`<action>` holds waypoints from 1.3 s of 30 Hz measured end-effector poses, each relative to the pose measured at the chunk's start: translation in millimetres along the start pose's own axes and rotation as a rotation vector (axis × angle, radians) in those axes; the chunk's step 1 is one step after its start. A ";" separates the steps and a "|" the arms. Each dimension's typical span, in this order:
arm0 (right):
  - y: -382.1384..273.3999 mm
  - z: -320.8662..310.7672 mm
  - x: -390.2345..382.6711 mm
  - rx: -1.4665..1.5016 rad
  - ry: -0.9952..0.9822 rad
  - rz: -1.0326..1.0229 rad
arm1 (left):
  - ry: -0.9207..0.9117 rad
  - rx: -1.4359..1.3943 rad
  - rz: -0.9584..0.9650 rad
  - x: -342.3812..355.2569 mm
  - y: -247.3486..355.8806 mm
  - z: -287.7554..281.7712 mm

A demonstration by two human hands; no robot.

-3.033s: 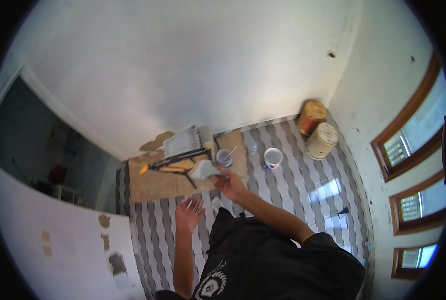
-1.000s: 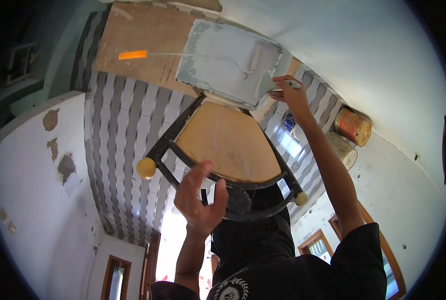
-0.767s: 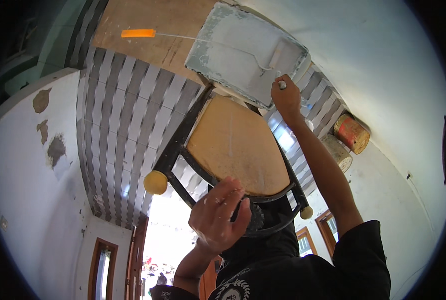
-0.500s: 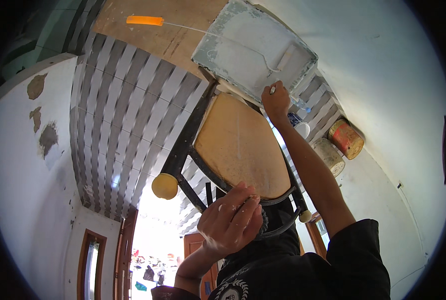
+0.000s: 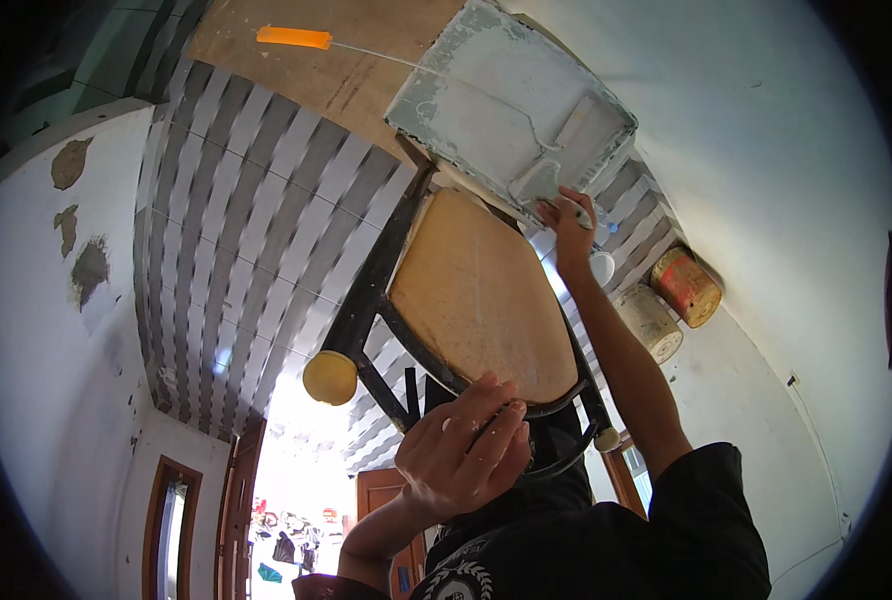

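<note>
My right hand (image 5: 575, 228) grips a putty knife (image 5: 540, 181) by its handle, with the broad blade over the near edge of a grey-blue tray (image 5: 446, 60) smeared with white. A chair with a black frame and a tan seat (image 5: 486, 285) stands in front of me. Over the seat's near edge, my left hand (image 5: 466, 445) has its fingers loosely bent and apart, with white specks on them. I see nothing held in it. A paint roller with an orange handle (image 5: 294, 38) lies across the tray, its white head inside.
Two stained buckets, a red one (image 5: 686, 287) and a grey one (image 5: 649, 322), stand by the right wall, near a white tub (image 5: 601, 267). A brown board (image 5: 356, 75) lies left of the tray. Yellow caps (image 5: 329, 378) cover the chair's leg ends.
My right hand has moved slightly right and turned, so the putty knife's blade now shows over the tray's near edge. My left hand has barely moved.
</note>
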State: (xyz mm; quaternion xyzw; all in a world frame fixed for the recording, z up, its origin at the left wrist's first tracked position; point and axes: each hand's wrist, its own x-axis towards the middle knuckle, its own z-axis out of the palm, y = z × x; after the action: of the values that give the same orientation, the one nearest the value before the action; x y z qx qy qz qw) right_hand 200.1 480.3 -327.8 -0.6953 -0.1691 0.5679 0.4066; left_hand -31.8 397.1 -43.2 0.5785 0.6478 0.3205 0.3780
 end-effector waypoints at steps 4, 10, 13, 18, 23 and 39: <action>-30.6 -16.0 -6.7 -0.175 -0.148 -0.073 | 0.010 -0.008 0.008 0.4 -1.8 0.4; -68.8 -34.7 22.9 -0.573 -0.405 -0.215 | -0.002 0.000 0.004 1.2 0.2 2.6; -96.2 -17.2 23.1 -0.894 -0.505 -0.349 | 0.015 -0.003 -0.001 -0.5 -2.6 1.6; -112.2 -2.1 64.4 -1.058 -0.793 -0.223 | 0.015 -0.018 -0.018 0.2 -1.3 3.0; -100.7 2.1 89.4 -1.106 -0.910 -0.016 | 0.031 -0.022 -0.016 0.1 -2.6 2.9; -121.8 66.8 91.1 -1.780 -1.471 -0.481 | -0.023 -0.042 -0.007 0.2 -3.1 -1.4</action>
State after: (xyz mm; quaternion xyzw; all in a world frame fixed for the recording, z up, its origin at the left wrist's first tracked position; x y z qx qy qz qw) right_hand 192.9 643.3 -296.6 -0.1897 -0.8262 0.4227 -0.3204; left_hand -34.6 396.9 -45.2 0.5720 0.6384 0.3261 0.3987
